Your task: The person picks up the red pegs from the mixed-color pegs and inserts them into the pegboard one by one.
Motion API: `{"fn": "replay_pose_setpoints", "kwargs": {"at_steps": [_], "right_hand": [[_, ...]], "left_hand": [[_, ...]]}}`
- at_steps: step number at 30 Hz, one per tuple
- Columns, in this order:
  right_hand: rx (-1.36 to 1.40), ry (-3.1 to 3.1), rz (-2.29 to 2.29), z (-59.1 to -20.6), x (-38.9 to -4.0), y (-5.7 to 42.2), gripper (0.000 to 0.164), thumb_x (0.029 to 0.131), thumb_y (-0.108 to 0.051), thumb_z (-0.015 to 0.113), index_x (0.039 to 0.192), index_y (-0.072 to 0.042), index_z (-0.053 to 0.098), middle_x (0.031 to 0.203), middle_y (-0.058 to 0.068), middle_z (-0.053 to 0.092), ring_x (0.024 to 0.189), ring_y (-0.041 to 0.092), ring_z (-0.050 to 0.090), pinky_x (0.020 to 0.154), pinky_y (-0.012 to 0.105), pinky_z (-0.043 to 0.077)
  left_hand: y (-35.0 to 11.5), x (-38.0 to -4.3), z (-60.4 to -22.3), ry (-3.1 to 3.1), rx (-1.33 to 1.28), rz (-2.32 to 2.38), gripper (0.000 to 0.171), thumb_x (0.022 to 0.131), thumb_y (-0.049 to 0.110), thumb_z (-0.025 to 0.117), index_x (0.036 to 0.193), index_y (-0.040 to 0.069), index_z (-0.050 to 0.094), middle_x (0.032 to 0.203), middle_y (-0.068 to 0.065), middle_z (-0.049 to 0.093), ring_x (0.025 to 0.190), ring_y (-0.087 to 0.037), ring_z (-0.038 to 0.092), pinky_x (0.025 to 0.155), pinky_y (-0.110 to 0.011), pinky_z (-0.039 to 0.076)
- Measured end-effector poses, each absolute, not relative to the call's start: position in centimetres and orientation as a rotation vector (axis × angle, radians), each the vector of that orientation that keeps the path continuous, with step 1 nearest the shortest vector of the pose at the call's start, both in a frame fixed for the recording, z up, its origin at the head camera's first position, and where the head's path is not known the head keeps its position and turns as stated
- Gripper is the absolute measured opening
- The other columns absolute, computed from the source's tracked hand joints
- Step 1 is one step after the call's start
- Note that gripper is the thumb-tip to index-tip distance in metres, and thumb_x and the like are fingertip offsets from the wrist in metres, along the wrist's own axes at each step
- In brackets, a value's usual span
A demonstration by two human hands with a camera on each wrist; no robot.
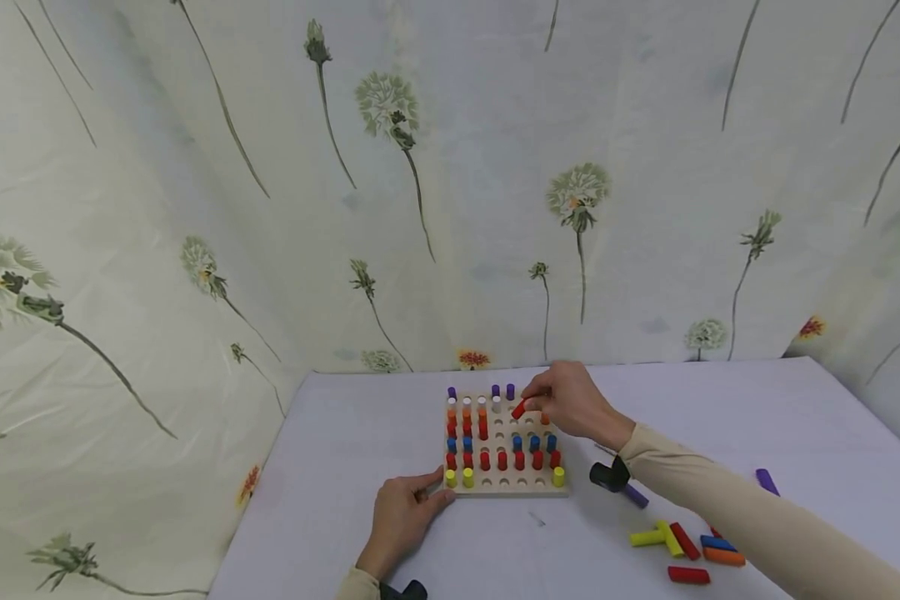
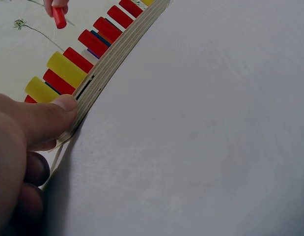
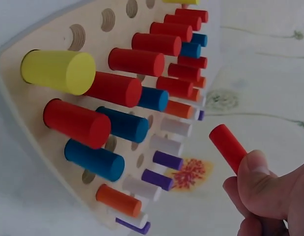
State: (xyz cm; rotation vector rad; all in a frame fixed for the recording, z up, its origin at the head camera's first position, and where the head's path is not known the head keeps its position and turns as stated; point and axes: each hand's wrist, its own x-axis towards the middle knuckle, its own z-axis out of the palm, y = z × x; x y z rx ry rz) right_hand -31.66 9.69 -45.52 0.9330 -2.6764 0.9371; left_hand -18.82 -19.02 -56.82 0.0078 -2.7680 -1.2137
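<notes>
A wooden pegboard (image 1: 506, 493) lies on the table, with rows of yellow, red, blue, orange, white and purple pegs standing in its holes. My left hand (image 1: 405, 512) grips its near left corner, the thumb (image 2: 56, 115) pressed on the layered front edge. Between thumb and fingers my right hand (image 1: 573, 400) pinches a red peg (image 3: 228, 146). The peg is tilted and held up over the back right part of the board, apart from the holes. A yellow peg (image 3: 56, 71) stands in the near right corner hole; several holes beside it are bare.
Loose pegs lie right of the board under my right forearm: yellow (image 1: 648, 538), red (image 1: 687, 575), blue (image 1: 717, 543), orange (image 1: 723, 557) and purple (image 1: 767, 481). The sleeve partly hides them. A flower-patterned curtain (image 1: 487, 208) hangs behind the white table (image 1: 330, 450).
</notes>
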Motion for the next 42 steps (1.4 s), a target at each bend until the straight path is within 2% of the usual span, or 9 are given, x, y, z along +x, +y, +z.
{"fn": "replay_pose_setpoints", "kwargs": {"at_steps": [6,11,15,24,32,42], "right_hand": [[0.926,-2.764,0.896,-47.3,-32.8,7.7,0.005,0.089,-0.004,0.083,0.087,-0.009,0.085,0.079,-0.003,0.078,0.077,0.012,0.062,0.073,0.032,0.050],[0.940,-2.794,0.877,-48.5,-33.2,6.7,0.003,0.086,-0.002,0.085,0.085,-0.005,0.084,0.077,-0.003,0.076,0.074,0.012,0.063,0.074,0.035,0.056],[0.979,-2.766,0.815,-48.8,-33.2,6.3,0.003,0.084,-0.004,0.088,0.085,-0.004,0.084,0.077,-0.002,0.076,0.078,0.014,0.061,0.078,0.038,0.054],[1.048,-2.698,0.799,-49.6,-33.8,6.0,0.008,0.085,0.000,0.085,0.080,-0.007,0.084,0.074,-0.001,0.076,0.073,0.013,0.069,0.074,0.037,0.057],[1.045,-2.830,0.733,-49.3,-33.4,5.3,0.013,0.088,-0.003,0.084,0.078,-0.010,0.082,0.075,-0.005,0.075,0.079,0.014,0.062,0.083,0.043,0.055],[1.056,-2.828,0.609,-49.3,-33.2,4.5,0.012,0.086,-0.008,0.088,0.077,-0.013,0.082,0.075,-0.005,0.075,0.078,0.015,0.060,0.087,0.044,0.052]], "left_hand": [[-19.1,-18.8,-56.8,-2.766,0.010,-1.202,0.042,0.092,0.042,0.083,0.126,0.018,0.079,0.057,0.014,0.045,0.051,-0.002,0.036,0.049,-0.021,0.027],[-19.1,-18.9,-56.9,-2.768,0.001,-1.205,0.043,0.092,0.042,0.082,0.127,0.017,0.078,0.057,0.014,0.044,0.052,-0.002,0.036,0.049,-0.021,0.028],[-19.1,-18.9,-56.8,-2.768,0.015,-1.214,0.043,0.092,0.042,0.082,0.127,0.017,0.078,0.057,0.014,0.044,0.052,-0.002,0.036,0.050,-0.021,0.027],[-19.0,-18.8,-56.6,-2.775,0.044,-1.243,0.042,0.092,0.041,0.083,0.127,0.019,0.079,0.057,0.013,0.046,0.052,-0.003,0.038,0.049,-0.021,0.028],[-19.0,-18.8,-56.6,-2.769,0.040,-1.274,0.042,0.092,0.042,0.083,0.127,0.018,0.079,0.056,0.013,0.048,0.050,-0.003,0.038,0.047,-0.021,0.029],[-19.0,-18.8,-56.7,-2.778,0.026,-1.246,0.042,0.093,0.041,0.082,0.128,0.018,0.078,0.054,0.013,0.045,0.049,-0.003,0.036,0.047,-0.021,0.027]]}}
